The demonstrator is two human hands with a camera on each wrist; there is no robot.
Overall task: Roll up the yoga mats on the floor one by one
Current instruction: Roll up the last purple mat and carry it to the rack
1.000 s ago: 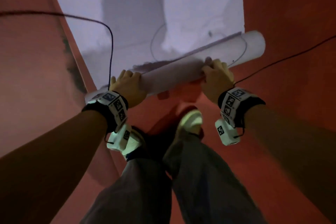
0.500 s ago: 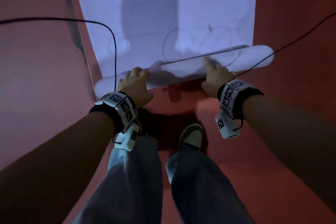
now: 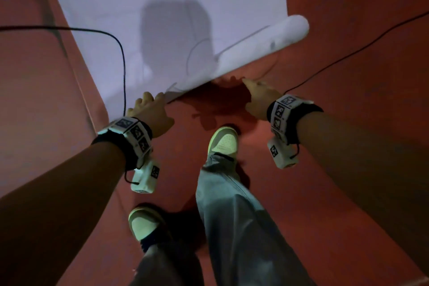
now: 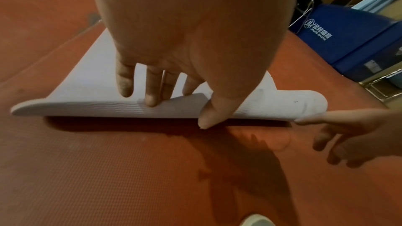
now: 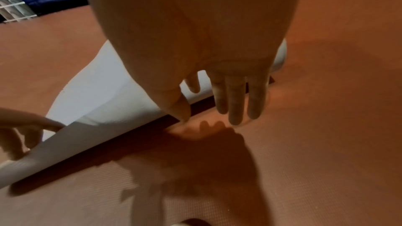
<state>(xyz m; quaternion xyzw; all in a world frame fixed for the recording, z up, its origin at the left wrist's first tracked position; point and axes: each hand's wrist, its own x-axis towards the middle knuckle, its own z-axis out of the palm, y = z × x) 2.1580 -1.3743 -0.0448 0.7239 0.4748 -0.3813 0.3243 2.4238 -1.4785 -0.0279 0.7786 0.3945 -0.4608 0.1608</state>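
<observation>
A pale lavender yoga mat (image 3: pixel 162 18) lies on the red floor, partly rolled. Its roll (image 3: pixel 262 46) is thick at the far right end and tapers to a loose flap near my left hand (image 3: pixel 151 102). In the left wrist view the left hand's (image 4: pixel 178 106) fingers (image 4: pixel 152 95) lie straight on top of that flap (image 4: pixel 97 109), with the thumb against its front edge. My right hand (image 3: pixel 250 86) reaches the roll's near side with straight fingers. In the right wrist view the right hand (image 5: pixel 208 109) hovers over the floor, its index finger before the roll (image 5: pixel 113 102).
Two black cables cross the scene, one over the mat's left side (image 3: pixel 123 58) and one on the right (image 3: pixel 348 53). My shoes (image 3: pixel 222 141) (image 3: pixel 144 223) stand on the red floor (image 3: pixel 325 193) just behind the roll. A blue padded block (image 4: pixel 348 40) and a wire rack (image 4: pixel 380 85) stand beyond.
Both hands have left their grip on top of the roll. The roll now lies skewed, right end farther away and left end loosened into a flap. My right foot has stepped forward.
</observation>
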